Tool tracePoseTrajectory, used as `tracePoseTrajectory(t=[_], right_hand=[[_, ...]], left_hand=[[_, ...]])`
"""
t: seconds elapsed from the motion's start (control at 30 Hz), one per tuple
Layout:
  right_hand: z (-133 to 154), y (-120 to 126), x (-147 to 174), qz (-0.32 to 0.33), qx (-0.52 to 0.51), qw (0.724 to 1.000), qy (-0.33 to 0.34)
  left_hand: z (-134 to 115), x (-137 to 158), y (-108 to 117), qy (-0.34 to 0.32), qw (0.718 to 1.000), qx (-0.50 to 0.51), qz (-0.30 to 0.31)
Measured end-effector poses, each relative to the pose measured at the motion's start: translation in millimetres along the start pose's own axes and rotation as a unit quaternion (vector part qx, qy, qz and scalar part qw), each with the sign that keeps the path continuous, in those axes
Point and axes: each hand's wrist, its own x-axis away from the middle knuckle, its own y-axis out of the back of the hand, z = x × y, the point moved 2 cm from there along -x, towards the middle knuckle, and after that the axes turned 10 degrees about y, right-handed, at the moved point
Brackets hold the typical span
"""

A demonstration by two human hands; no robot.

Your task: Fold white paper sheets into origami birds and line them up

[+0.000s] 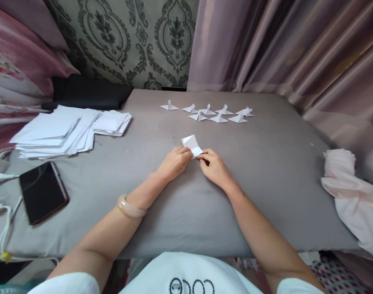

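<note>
A small white sheet of paper (pixel 192 143), partly folded with creases and raised edges, is between my two hands at the middle of the table. My left hand (pixel 176 161) is closed on its lower left edge, the fingertips covering that corner. On the lower right corner, my right hand (pixel 214 165) pinches the paper between thumb and forefinger. Farther back, several folded white paper figures (pixel 218 118) with pointed wings stand in two rows. The underside of the sheet is hidden.
Stacks of white paper (pixel 54 132) lie on the left of the grey-covered table (pixel 266 183). Nearer me are a phone (pixel 43 192) and white cables (pixel 5 228). A black folded item (pixel 91 92) sits at the back left; pale pink cloth (pixel 351 196) lies at the right edge.
</note>
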Motion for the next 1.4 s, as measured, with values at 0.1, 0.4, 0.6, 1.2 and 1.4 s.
tracePoseTrajectory(t=[0.1,0.4,0.6,1.2,1.4], right_hand=[[-2,4,-1,-0.027,-0.014,0.997,-0.075],[-4,12,-1,-0.082,0.028,0.989,-0.123],[-9,13,0,-0.087,0.052,0.990,-0.099],[-16,15,-1,-0.084,0.040,0.988,-0.121],[-15,10,-2,-0.079,0.055,0.990,-0.099]], left_hand=[[-3,2,2,-0.009,1.000,-0.008,0.021],[-11,6,9,-0.033,0.995,-0.076,0.051],[-10,7,8,-0.031,0.993,-0.092,0.067],[-14,2,1,-0.055,0.995,-0.051,0.071],[-14,1,-4,-0.062,0.994,-0.070,0.050]])
